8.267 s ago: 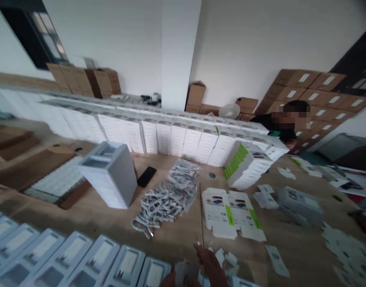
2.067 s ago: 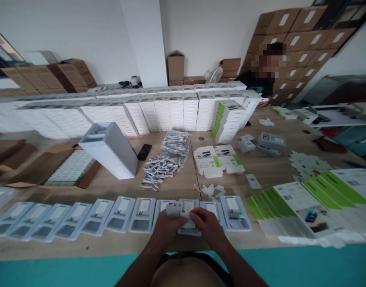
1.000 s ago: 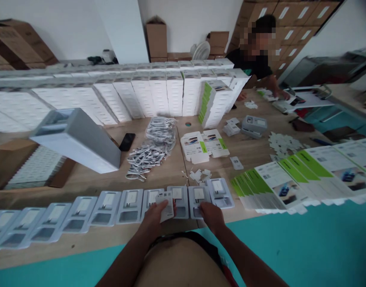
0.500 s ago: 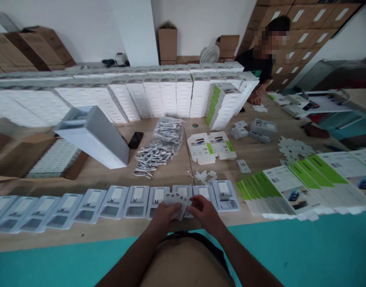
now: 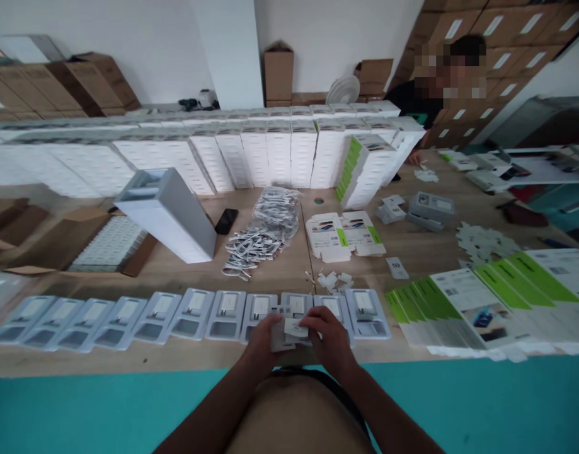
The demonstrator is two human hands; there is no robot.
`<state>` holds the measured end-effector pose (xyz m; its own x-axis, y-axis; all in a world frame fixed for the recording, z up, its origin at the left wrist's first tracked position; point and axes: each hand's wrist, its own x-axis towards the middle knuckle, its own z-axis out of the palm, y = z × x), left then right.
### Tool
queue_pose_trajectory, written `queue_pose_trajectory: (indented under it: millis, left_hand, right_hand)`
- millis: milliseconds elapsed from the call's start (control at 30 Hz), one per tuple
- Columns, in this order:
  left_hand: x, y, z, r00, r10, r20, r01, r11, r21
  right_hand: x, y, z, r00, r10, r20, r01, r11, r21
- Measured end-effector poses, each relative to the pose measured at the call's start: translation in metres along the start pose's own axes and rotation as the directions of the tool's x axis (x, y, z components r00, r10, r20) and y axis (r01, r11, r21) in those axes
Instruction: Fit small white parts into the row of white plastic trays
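Both hands meet at the near edge of the tabletop point(image 5: 176, 277), over the row of grey trays point(image 5: 128, 312). The left hand point(image 5: 263, 337) and right hand point(image 5: 329, 334) have their fingers closed on a small stack of white cards point(image 5: 289, 331), held just above the trays near the row's right end.

Surroundings: a tall grey tray stack point(image 5: 169, 214) leans at left; a heap of bagged white cables point(image 5: 265, 230), a black phone point(image 5: 226, 221) and flat printed cartons point(image 5: 343, 234) lie beyond the row. Fanned green-edged sleeves point(image 5: 464, 293) lie to the right. A wall of white boxes point(image 5: 223, 154) closes the far side. Another person point(image 5: 426, 101) is behind it, largely hidden by the boxes.

Card print is too small to read; the fingertips are partly covered by the cards.

Against half a second ago, the hands have drawn closer together on the cards.
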<state>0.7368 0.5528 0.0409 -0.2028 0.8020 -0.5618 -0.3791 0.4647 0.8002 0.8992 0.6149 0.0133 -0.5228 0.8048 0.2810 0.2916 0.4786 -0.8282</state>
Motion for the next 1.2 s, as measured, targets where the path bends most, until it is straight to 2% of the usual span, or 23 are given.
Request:
queue_pose_trajectory:
  millis: [67,133,167,233,300,367,467,533,700,833,933,1000,1033,1100,1200]
  left_hand:
    - [0.001,-0.002,0.0,0.999,0.001,0.053,0.003,0.997,-0.077]
    - [0.002,-0.005,0.0,0.995,0.052,0.089,-0.043,0.993,-0.107]
    - [0.003,-0.006,-0.001,0.993,0.084,0.083,-0.077,0.993,-0.09]
    - [0.004,-0.007,-0.002,0.993,0.114,0.044,-0.113,0.993,-0.024]
    - [0.006,-0.007,-0.001,0.993,0.115,0.025,-0.115,0.993,0.03]
    - [0.008,-0.005,0.0,0.993,0.111,0.03,-0.113,0.992,0.055]
    - [0.01,-0.003,0.002,0.993,0.117,0.013,-0.118,0.991,0.068]
    - [0.012,-0.003,0.0,0.992,0.124,-0.026,-0.121,0.987,0.106]
    - [0.018,-0.009,-0.008,0.983,0.159,-0.091,-0.12,0.936,0.332]
    - [0.026,-0.021,-0.016,0.987,0.149,-0.056,-0.119,0.923,0.367]
    - [0.031,-0.026,-0.024,0.994,0.1,-0.041,-0.084,0.953,0.291]
    - [0.031,-0.024,-0.03,0.989,0.035,-0.141,-0.024,0.996,0.081]
    - [0.03,-0.021,-0.033,0.978,-0.023,-0.208,0.01,0.998,-0.064]
    - [0.028,-0.015,-0.037,0.944,-0.151,-0.294,0.052,0.947,-0.318]
    - [0.024,-0.012,-0.042,0.923,-0.246,-0.297,0.089,0.885,-0.457]
  right_hand:
    - [-0.001,0.001,0.0,0.997,-0.067,0.024,0.069,0.994,-0.084]
    - [0.0,0.002,0.001,0.997,-0.071,0.021,0.071,0.996,-0.048]
    - [0.001,0.003,0.001,1.0,-0.026,0.008,0.026,1.0,0.013]
    - [0.004,0.003,0.003,0.987,0.16,0.013,-0.16,0.973,0.167]
    - [0.009,0.004,0.004,0.928,0.359,0.102,-0.373,0.889,0.264]
    - [0.013,0.003,0.005,0.87,0.451,0.199,-0.492,0.818,0.298]
    - [0.017,0.003,0.002,0.854,0.461,0.24,-0.518,0.787,0.334]
    - [0.018,0.001,0.0,0.853,0.46,0.246,-0.519,0.795,0.314]
    - [0.014,0.002,-0.001,0.838,0.455,0.302,-0.535,0.795,0.286]
    - [0.006,0.021,0.006,0.826,0.422,0.374,-0.542,0.776,0.322]
    - [0.0,0.048,0.015,0.823,0.473,0.313,-0.541,0.821,0.181]
    - [-0.004,0.066,0.024,0.827,0.52,0.216,-0.521,0.852,-0.054]
    - [-0.006,0.073,0.029,0.835,0.519,0.184,-0.484,0.851,-0.204]
    - [-0.007,0.083,0.042,0.854,0.479,0.204,-0.346,0.815,-0.464]
    - [-0.006,0.087,0.06,0.855,0.422,0.301,-0.163,0.77,-0.617]
